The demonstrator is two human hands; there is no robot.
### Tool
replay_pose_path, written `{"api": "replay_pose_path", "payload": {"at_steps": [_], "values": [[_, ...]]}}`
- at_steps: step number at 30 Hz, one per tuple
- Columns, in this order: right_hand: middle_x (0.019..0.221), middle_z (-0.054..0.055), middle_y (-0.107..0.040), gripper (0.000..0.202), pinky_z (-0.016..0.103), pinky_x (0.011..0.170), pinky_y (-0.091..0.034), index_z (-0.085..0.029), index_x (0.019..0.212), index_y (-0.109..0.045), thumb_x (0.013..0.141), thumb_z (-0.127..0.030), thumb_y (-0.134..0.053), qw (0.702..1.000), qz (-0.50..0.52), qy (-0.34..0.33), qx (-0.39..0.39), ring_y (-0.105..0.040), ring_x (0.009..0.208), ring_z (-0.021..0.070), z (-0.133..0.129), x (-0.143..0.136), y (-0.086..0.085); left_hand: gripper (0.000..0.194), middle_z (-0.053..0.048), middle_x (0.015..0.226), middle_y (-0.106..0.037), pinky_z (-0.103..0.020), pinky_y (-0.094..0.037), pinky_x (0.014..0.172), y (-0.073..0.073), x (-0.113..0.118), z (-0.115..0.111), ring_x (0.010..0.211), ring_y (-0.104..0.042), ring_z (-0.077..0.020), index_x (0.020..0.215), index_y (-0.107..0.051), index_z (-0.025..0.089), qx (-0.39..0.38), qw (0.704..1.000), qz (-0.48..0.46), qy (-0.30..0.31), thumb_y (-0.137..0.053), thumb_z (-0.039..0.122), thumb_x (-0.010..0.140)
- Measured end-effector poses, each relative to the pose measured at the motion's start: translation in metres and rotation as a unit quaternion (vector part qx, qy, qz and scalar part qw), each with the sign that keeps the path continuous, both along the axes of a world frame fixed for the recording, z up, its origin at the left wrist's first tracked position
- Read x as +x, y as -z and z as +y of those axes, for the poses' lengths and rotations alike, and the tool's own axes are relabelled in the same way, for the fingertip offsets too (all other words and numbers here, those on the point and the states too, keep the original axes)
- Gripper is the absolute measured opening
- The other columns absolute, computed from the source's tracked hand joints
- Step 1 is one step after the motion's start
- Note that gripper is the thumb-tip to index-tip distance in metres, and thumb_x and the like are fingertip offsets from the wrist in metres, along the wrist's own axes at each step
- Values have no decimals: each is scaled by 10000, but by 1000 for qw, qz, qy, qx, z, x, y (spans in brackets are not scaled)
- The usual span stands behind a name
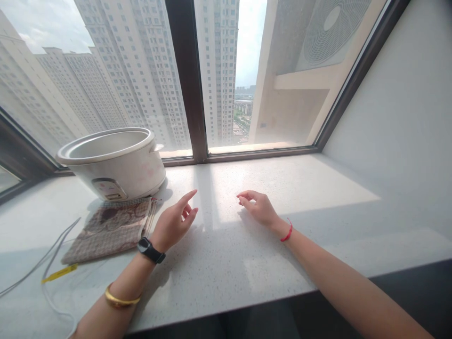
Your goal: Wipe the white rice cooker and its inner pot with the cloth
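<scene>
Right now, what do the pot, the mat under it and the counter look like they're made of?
Pot: probably painted metal or plastic, smooth cream shell with a soft sheen; the look leaves it open. Mat: woven cloth, with a checked weave and a fringed edge. Counter: likely polished stone or composite, white with fine speckles, reflecting sunlight.

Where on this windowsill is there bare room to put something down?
Bare counter runs from the right hand to the wall and window frame. The left is crowded: rice cooker, folded cloth, cord beside the left hand.

cooker (pixel 116 162) left on sill (pixel 282 188), cloth (pixel 109 228) before it
</scene>
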State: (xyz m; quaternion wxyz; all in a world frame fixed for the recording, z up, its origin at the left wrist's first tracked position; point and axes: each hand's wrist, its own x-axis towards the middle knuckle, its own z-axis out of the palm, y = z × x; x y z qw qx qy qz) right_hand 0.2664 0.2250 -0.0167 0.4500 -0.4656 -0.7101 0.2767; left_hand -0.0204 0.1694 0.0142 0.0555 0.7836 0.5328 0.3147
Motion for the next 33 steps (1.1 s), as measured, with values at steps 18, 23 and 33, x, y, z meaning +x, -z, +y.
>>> {"api": "replay_pose_path", "payload": {"at_steps": [18,23,33], "values": [[773,47,-731,218,297,658,-507,-187,893,-738,874,-330,-575,1000,-7,-15,16,-668,735,186,-1,-1,1,400,11,777,-668,-253,-442,623,0,1,0,660,-607,-133,1345,-546,184,-6,999,31,31,-513,282,959],[765,50,-727,223,300,661,-514,-184,892,-738,872,-331,-571,1000,-4,-17,16,-668,730,186,-2,0,1,380,8,781,-670,-247,-438,615,2,1,0,660,-598,-132,1325,-575,198,-20,999,31,34,-523,269,956],[784,49,-737,222,302,676,-514,-188,899,-739,877,-334,-573,1000,-8,-6,11,-674,743,187,0,2,3,326,-2,762,-681,-250,-432,604,4,1,0,623,-576,-131,1252,-645,208,-1,998,41,48,-545,232,942]]}}
